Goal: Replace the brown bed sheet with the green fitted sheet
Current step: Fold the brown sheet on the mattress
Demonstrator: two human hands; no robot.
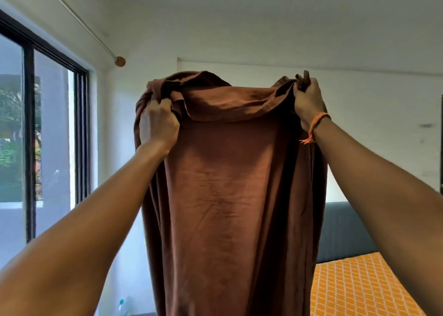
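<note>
Both grips closed tight: left hand (pixel 158 121), right hand (pixel 308 102) clutch brown bed sheet (pixel 230 196) top edge, raised.

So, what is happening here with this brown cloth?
A person holds the brown bed sheet up in the air with both hands. The left hand and the right hand each grip its bunched top edge, and the rest hangs down. The mattress at lower right shows an orange pattern. No green sheet is in view.

Both arms raised, left hand (pixel 158 124) and right hand (pixel 309 102) fisted.
</note>
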